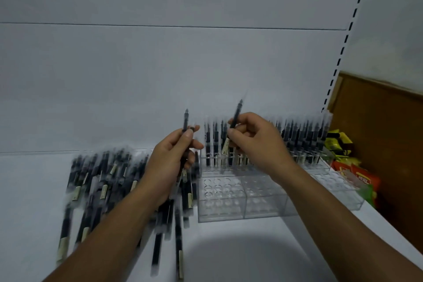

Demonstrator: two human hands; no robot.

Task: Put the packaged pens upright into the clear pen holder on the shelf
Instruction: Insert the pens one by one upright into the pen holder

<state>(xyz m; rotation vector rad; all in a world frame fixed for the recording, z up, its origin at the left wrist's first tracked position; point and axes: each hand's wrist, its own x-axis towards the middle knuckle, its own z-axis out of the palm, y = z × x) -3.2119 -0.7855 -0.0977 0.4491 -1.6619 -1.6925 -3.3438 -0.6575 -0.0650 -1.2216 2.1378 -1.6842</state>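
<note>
left hand (171,158): grip closed round one packaged pen (185,119), thumb on the front. Pen near upright, top end poking above the fingers, lower end running down past the palm.
right hand (254,142): grip pinching a second packaged pen (237,113), top leaning slightly right, pale label strip showing just below the fingers. Held in front of the holder's back rows; can't tell if its lower end is in a hole.
hands: near each other, not touching, both raised off the shelf.
pen holder (229,212): clear box with a grid of round holes, sitting on the shelf right of centre. Another clear section sits just beside it on the right.
standing pens (305,142): upright in the holder's back rows, spanning left end to right end. Front rows show open holes.
loose pens (103,174): heap lying flat on the shelf, left of the holder and up against its left wall. Some lie under the left forearm, reaching toward the front.
shelf (240,256): white, with a shadow patch at front centre.
back panel (160,75): pale grey, behind everything.
slotted upright (343,48): runs up the right side of the panel.
snack packets (357,176): yellow, red and green, right of the holder, against a brown board (389,133).
blur: motion smear on the pens, label text unreadable.
</note>
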